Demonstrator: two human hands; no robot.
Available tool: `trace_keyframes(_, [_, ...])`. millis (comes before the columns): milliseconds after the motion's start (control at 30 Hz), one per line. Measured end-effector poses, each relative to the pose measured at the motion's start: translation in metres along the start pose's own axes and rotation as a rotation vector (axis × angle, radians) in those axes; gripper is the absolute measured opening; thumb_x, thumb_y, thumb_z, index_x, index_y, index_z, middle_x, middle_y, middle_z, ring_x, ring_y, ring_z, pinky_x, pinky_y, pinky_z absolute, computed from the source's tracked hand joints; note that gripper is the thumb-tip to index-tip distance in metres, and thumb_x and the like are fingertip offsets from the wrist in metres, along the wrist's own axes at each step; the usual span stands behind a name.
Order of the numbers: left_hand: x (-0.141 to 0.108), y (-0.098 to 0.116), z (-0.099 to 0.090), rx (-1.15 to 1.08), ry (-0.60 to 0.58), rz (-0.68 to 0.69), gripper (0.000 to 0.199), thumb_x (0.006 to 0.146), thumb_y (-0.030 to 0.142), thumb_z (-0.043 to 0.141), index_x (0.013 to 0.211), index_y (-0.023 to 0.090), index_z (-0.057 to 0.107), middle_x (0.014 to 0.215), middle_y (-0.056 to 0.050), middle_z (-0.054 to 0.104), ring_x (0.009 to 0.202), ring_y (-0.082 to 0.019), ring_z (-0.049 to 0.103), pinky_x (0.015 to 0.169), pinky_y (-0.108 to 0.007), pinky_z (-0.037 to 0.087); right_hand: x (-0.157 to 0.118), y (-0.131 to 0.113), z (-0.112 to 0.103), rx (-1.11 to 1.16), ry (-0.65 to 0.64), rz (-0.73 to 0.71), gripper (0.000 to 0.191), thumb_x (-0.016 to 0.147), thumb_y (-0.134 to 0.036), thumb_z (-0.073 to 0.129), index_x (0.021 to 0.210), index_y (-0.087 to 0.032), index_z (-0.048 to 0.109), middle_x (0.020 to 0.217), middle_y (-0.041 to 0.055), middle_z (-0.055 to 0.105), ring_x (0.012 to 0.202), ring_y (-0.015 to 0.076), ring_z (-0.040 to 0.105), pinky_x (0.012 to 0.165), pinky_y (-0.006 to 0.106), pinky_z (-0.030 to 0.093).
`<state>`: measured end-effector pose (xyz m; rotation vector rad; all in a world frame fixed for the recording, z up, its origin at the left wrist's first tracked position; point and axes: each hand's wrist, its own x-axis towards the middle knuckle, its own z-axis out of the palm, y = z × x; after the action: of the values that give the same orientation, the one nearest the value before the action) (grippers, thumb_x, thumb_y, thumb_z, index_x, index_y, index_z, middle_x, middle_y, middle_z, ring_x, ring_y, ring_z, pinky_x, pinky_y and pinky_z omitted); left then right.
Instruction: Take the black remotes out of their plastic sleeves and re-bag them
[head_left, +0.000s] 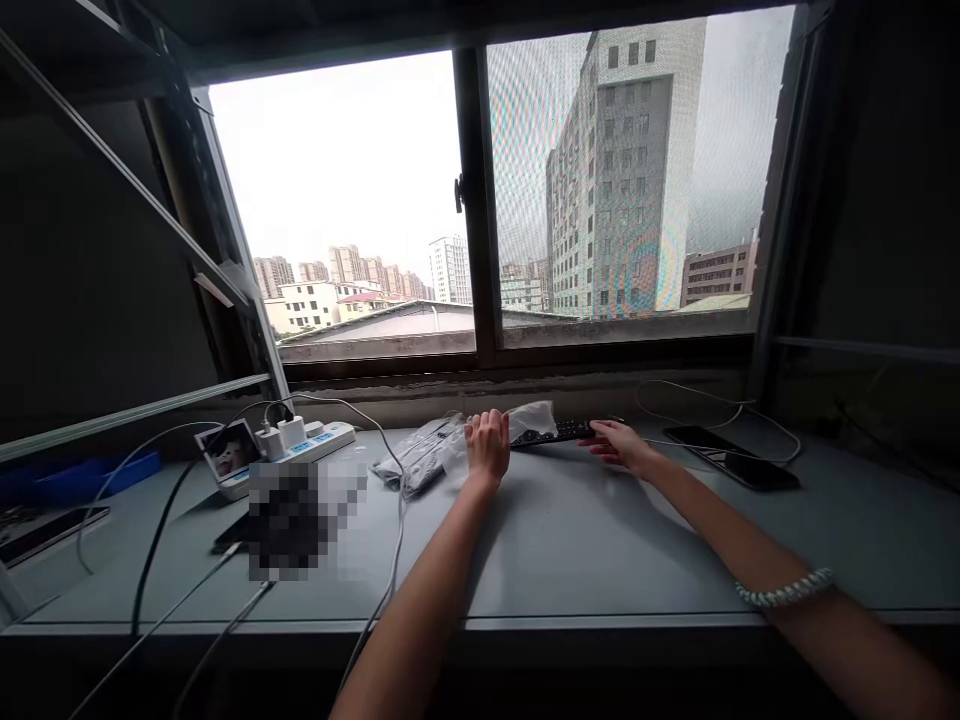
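Observation:
A black remote control (574,430) with rows of buttons lies partly inside a clear plastic bag (534,417) near the back of the desk. My left hand (487,447) is closed on the bag, its fingers curled over the plastic. At the other end, my right hand (619,448) grips the bare tip of the remote between thumb and fingers. Just left of my left hand lies another clear plastic packet (424,455); what is inside is hard to make out.
A white power strip (322,440) with plugged-in chargers stands at the left. A white cable (400,520) crosses the desk beside my left forearm. On the right rests a black phone (735,458) with a cable behind it. The window (480,210) rises behind the desk.

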<state>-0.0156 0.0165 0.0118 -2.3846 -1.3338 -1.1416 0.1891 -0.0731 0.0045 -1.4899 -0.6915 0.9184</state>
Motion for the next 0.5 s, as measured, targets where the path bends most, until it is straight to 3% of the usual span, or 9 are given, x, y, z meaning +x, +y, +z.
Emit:
trace_keyframes(133, [-0.002, 0.004, 0.002, -0.012, -0.067, 0.090, 0.034, 0.095, 0.035, 0.021, 0.085, 0.021, 0.050, 0.090, -0.005, 0.061, 0.092, -0.020, 0.052, 0.083, -0.033, 0.034, -0.001, 0.003, 0.005, -0.099, -0.124, -0.005, 0.030, 0.083, -0.034, 0.056, 0.107, -0.017, 0.052, 0.089, 0.0097, 0.070, 0.059, 0.0103, 0.061, 0.045, 0.017, 0.044])
trace_keyframes(367, [-0.003, 0.008, 0.003, -0.064, -0.196, 0.138, 0.026, 0.095, 0.028, 0.026, 0.085, 0.020, 0.048, 0.086, -0.003, 0.064, 0.085, -0.017, 0.057, 0.081, -0.030, 0.035, 0.001, 0.009, 0.005, -0.269, -0.226, -0.035, 0.036, 0.081, -0.038, 0.058, 0.109, -0.016, 0.054, 0.088, 0.0096, 0.070, 0.054, 0.0064, 0.056, 0.043, 0.014, 0.038])
trace_keyframes(500, [-0.002, 0.008, 0.002, -0.078, -0.169, 0.106, 0.029, 0.096, 0.028, 0.020, 0.089, 0.020, 0.047, 0.085, -0.003, 0.065, 0.085, -0.017, 0.060, 0.080, -0.030, 0.035, -0.001, 0.011, 0.006, -0.315, -0.302, -0.087, 0.036, 0.080, -0.033, 0.060, 0.110, -0.014, 0.055, 0.085, 0.0094, 0.069, 0.053, 0.0059, 0.054, 0.043, 0.015, 0.037])
